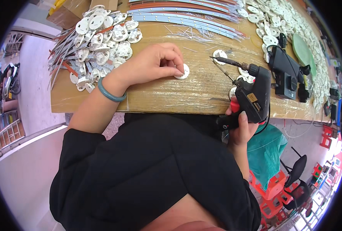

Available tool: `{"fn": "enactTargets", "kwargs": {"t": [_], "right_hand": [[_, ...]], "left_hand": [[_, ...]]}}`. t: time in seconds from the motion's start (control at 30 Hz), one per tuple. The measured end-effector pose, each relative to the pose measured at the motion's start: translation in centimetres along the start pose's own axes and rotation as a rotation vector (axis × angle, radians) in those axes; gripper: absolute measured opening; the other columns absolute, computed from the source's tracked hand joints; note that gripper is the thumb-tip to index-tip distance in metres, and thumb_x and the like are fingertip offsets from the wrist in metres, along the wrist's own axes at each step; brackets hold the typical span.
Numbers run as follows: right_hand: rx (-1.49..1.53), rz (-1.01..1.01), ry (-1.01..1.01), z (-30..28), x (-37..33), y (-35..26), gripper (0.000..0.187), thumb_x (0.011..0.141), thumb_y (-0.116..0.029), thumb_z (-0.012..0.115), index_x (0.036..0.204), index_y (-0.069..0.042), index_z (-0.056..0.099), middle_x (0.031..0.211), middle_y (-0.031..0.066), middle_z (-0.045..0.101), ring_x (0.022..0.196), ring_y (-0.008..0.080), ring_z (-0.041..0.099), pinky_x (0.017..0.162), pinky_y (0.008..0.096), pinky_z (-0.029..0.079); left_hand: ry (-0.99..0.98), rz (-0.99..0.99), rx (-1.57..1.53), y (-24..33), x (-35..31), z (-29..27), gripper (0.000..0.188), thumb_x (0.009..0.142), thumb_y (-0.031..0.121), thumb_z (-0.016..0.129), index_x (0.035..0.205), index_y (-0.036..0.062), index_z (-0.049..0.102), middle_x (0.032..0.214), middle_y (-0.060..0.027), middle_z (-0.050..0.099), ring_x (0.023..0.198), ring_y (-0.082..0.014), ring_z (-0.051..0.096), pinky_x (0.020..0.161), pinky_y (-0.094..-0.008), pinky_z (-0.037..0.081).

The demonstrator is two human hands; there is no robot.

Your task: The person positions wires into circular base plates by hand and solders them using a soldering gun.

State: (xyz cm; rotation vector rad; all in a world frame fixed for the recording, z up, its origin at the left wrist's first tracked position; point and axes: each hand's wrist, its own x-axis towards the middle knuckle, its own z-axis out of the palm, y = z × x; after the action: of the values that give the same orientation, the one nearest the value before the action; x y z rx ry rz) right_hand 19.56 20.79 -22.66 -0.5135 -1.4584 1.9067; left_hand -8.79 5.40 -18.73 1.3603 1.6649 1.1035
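Note:
My left hand [157, 63], with a bangle on its wrist, is closed in a pinch on the near edge of a small white round cap [185, 72] lying on the table. What sits between the fingertips is too small to make out. My right hand [242, 131] grips a black soldering gun [257, 94] with a red trigger, its thumb across the handle. The gun's tip points left, over another white cap [219, 52], apart from the one at my left hand. More white caps lie partly hidden behind the gun.
To the left is a heap of white caps [101, 50] with wired strips. Light-blue and brown strips [178, 17] lie at the back beside loose wires [190, 34]. A black device [284, 73], a green plate [302, 50] and a larger cap pile [267, 19] are at the right.

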Motion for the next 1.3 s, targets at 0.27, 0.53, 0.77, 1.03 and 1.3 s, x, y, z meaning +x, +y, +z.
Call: {"fn": "enactTargets", "kwargs": {"t": [0.27,0.53,0.77,1.03,1.3], "right_hand": [[-0.053,0.07,-0.039,0.1,-1.7,0.0,0.056,0.087,-0.01,0.067,0.135,0.006,0.043,0.109,0.0213,0.065,0.086,0.0223,0.067,0.076,0.0339,0.055],[-0.074,0.1,-0.023,0.2,-1.5,0.1,0.062,0.086,-0.006,0.068,0.139,0.003,0.036,0.109,0.0207,0.064,0.086,0.0218,0.067,0.076,0.0328,0.055],[-0.165,0.088,-0.05,0.1,-1.8,0.1,0.055,0.084,-0.003,0.068,0.131,0.003,0.04,0.109,0.0179,0.062,0.086,0.0202,0.065,0.077,0.0315,0.053],[-0.457,-0.044,-0.105,-0.1,-1.7,0.5,0.043,0.081,-0.002,0.071,0.119,0.002,0.051,0.105,0.0098,0.061,0.094,0.0185,0.058,0.088,0.0307,0.044],[-0.539,-0.116,-0.171,0.4,-1.1,0.4,0.045,0.08,-0.003,0.073,0.119,0.003,0.051,0.104,0.0098,0.061,0.093,0.0169,0.059,0.086,0.0295,0.044]], "left_hand": [[0.141,0.142,0.197,0.4,-0.1,1.6,0.005,0.082,0.005,0.071,0.084,0.0039,0.067,0.099,-0.0024,0.053,0.079,-0.0117,0.056,0.068,-0.0237,0.045],[0.218,0.115,0.275,0.7,-0.3,2.7,0.005,0.084,0.006,0.07,0.087,0.0047,0.065,0.089,-0.0019,0.051,0.065,-0.0109,0.05,0.058,-0.0261,0.042],[0.202,0.053,0.22,1.1,-0.5,3.1,0.008,0.084,0.005,0.069,0.083,0.0024,0.062,0.09,-0.0021,0.05,0.063,-0.0074,0.05,0.055,-0.0225,0.043],[0.225,0.061,0.271,0.7,-0.3,3.5,0.012,0.08,0.003,0.065,0.076,0.0016,0.054,0.089,-0.0042,0.049,0.066,-0.0101,0.051,0.056,-0.0234,0.044],[0.236,0.009,0.269,0.5,0.2,3.4,0.012,0.079,0.005,0.064,0.076,0.0016,0.053,0.089,-0.0056,0.049,0.068,-0.0131,0.05,0.059,-0.0263,0.043]]}}
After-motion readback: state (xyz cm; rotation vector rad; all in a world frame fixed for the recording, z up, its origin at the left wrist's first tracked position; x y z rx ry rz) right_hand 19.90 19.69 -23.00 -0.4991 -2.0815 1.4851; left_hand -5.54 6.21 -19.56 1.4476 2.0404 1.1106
